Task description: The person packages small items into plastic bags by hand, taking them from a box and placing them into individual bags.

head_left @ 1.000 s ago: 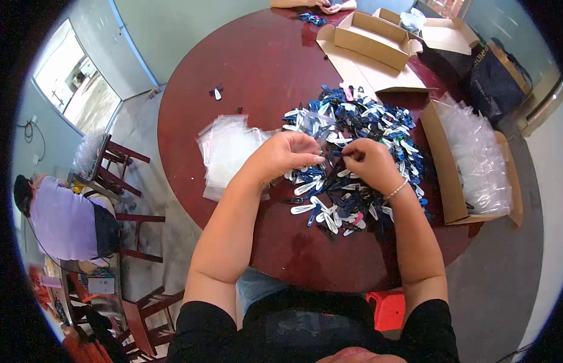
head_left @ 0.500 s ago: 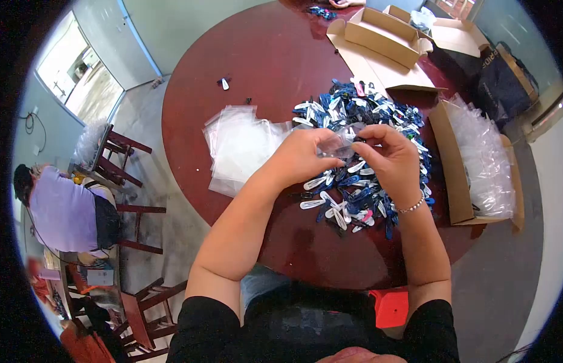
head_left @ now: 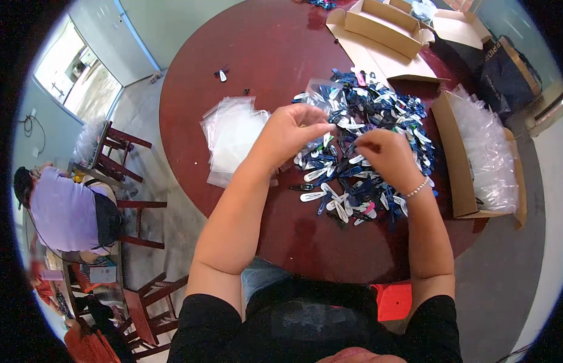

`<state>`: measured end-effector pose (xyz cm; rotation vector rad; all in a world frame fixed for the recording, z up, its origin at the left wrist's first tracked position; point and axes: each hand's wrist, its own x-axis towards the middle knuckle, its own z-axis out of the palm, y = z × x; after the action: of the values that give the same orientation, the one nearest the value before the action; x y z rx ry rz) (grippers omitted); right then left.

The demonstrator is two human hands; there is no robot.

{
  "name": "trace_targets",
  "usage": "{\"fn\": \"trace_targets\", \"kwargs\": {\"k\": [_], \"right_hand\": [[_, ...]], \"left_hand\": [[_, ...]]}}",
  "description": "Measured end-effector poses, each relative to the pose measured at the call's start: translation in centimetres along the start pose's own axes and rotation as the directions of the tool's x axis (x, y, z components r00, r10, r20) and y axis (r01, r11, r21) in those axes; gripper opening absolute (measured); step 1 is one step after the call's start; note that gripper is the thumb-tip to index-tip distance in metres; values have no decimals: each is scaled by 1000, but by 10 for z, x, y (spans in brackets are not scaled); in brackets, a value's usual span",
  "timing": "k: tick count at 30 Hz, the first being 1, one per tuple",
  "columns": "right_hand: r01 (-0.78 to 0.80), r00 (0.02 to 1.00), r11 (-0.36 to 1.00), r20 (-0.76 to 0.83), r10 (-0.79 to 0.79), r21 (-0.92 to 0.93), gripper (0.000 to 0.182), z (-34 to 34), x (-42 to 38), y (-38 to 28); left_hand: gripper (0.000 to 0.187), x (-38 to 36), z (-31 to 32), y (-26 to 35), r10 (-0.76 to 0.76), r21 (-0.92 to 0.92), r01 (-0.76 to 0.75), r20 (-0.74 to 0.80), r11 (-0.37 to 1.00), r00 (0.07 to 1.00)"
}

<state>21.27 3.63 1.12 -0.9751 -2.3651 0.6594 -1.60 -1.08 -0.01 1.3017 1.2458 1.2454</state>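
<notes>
A pile of snap hair clips point(head_left: 378, 106), mostly dark blue, black and white with a few pink ones, spreads over the red-brown round table point(head_left: 221, 48). My left hand point(head_left: 293, 130) is closed on a clear plastic bag point(head_left: 325, 92), whose upper part sticks out beyond the fingers over the pile's left side. Just right of it, my right hand point(head_left: 387, 156) is over the clips with fingers pinched together; what is in the fingertips, if anything, is hidden. A stack of flat clear bags point(head_left: 233, 142) lies left of my left hand.
An open cardboard box point(head_left: 454, 160) filled with clear bags point(head_left: 490, 157) stands at right. Another cardboard box point(head_left: 384, 33) is at the back. A lone clip point(head_left: 222, 75) lies at the back left. At far left, a person point(head_left: 67, 206) sits by wooden stools point(head_left: 133, 151).
My hands have moved apart. My left hand keeps the bag, which now extends farther up beyond it, while my right hand has come down and closed its fingers over the clips.
</notes>
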Motion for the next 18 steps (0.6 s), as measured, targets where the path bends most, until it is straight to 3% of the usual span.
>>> {"fn": "trace_targets", "kwargs": {"k": [4, 6, 8, 11, 15, 18], "right_hand": [[137, 990, 972, 70, -126, -192, 17, 19, 0, 8], [111, 992, 979, 82, -98, -171, 16, 23, 0, 10], [95, 993, 980, -46, -105, -178, 13, 22, 0, 14], [61, 996, 942, -48, -81, -330, 8, 17, 0, 17], [103, 993, 929, -13, -115, -355, 11, 20, 0, 19], [85, 990, 935, -75, -118, -344, 14, 24, 2, 12]], "left_hand": [[24, -1, 2, 1, 16, 21, -15, -11, 1000, 1000], [25, 0, 2, -4, 19, 65, -19, 7, 998, 1000], [29, 1, 2, -5, 22, 72, -22, 2, 997, 1000], [33, 2, 3, -7, 39, 64, -39, -3, 997, 999], [35, 2, 3, -8, 69, 110, -69, -3, 992, 998], [36, 3, 4, -13, 58, 72, -58, 2, 996, 998]]}}
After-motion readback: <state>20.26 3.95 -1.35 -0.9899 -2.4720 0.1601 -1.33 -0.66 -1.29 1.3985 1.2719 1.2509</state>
